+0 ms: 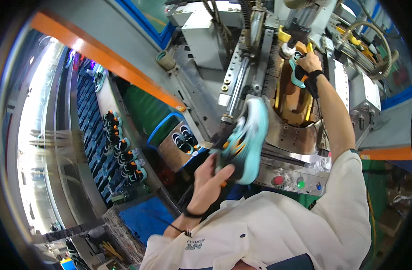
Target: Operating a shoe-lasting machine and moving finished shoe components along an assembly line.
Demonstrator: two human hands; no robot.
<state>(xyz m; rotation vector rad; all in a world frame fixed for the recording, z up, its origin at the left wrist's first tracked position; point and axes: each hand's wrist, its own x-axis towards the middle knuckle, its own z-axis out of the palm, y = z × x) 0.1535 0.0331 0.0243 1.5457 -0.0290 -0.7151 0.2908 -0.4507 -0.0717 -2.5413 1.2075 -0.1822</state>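
My left hand [207, 185] grips a sneaker [254, 143] by its dark heel end, thumb across it. The sneaker has a teal sole side, a white and black upper and orange accents, and its toe points up and away from me. Farther off on the right, my right hand [308, 63] is closed around a second teal and black sneaker [297, 79] inside the machine's [282, 135] curved metal bay. Its fingers partly cover that sneaker, and a yellow strip [310, 47] shows beside them. A dark band circles each wrist.
Red, green and blue buttons [301, 184] line the machine's front panel. Metal cylinders [239, 87] stand left of the bay. A pair of sneakers [185, 139] lies on a blue-framed board. Several more sneakers [125, 153] sit along a conveyor at left, beside an orange frame bar [106, 63].
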